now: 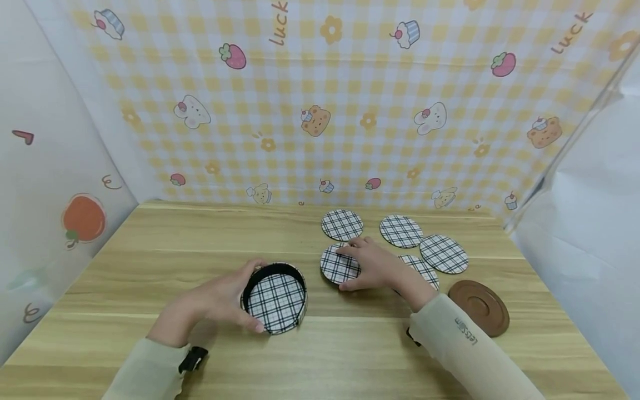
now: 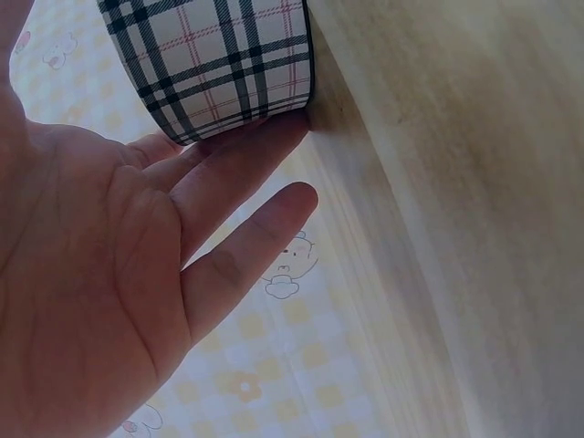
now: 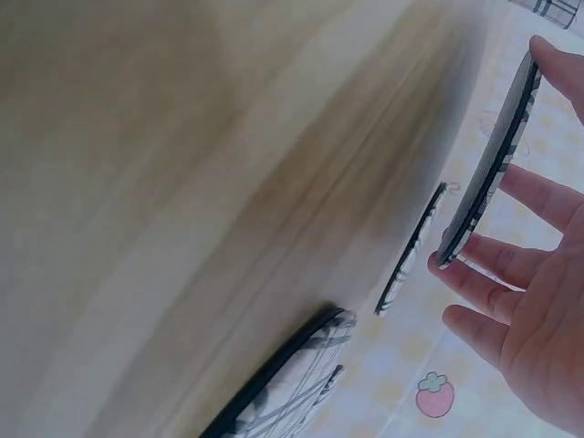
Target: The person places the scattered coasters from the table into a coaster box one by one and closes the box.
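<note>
At the middle of the head view, the plaid coaster (image 1: 335,265) is held to the right of the round box (image 1: 274,269) and slightly higher in the frame, with a strip of bare counter (image 1: 350,355) seen between them. The coaster is clamped by its edge between the thumb and fingers of the right grip (image 1: 372,268), and in the right wrist view it is seen nearly edge-on, slanting down from the upper right and apparently raised off the wood. No long axis is offered by either round thing, so the side-to-side gap and the tilt of the disc are judged to matter most. The box is clasped on its left side by the left grip (image 1: 224,300), thumb at the lower rim, fingers at the upper; its open top is turned up toward the head camera. Whether the plaid face inside is its floor or another coaster cannot be told. Four loose coasters (image 1: 444,254) are spread above and right of the right grip, one partly hidden by it, and a brown disc (image 1: 495,311) is seen beside the right sleeve.
</note>
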